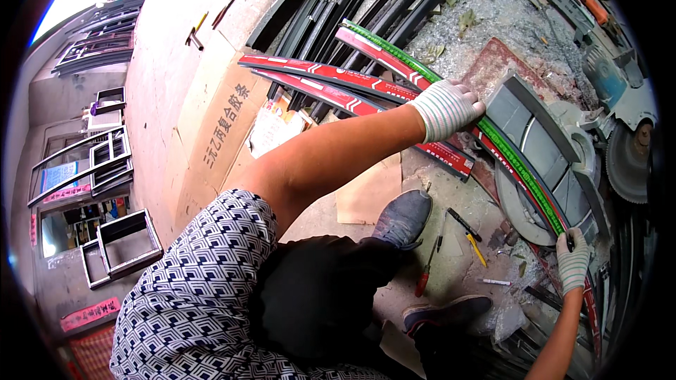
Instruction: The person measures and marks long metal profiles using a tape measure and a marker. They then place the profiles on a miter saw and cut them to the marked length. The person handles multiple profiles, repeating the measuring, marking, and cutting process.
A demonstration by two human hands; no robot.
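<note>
A long metal profile (384,55), covered in red and white film, runs from the upper middle down to the lower right. Along its edge lies a narrow green strip (517,160) with dark markings, like a tape measure blade. My left hand (447,109), in a white striped glove, is closed over the profile and strip near the saw. Lower right, my gloved right hand (572,260) pinches the profile and strip between thumb and fingers. More red-filmed profiles (327,74) lie crossed beneath my left forearm.
A mitre saw with a grey round base (517,197) and toothed blade (627,162) stands at the right. Dark profiles (303,35) and metal shavings (486,17) cover the upper floor. A screwdriver (422,283) lies by my shoes; flattened cardboard (211,127) and window frames (123,239) are left.
</note>
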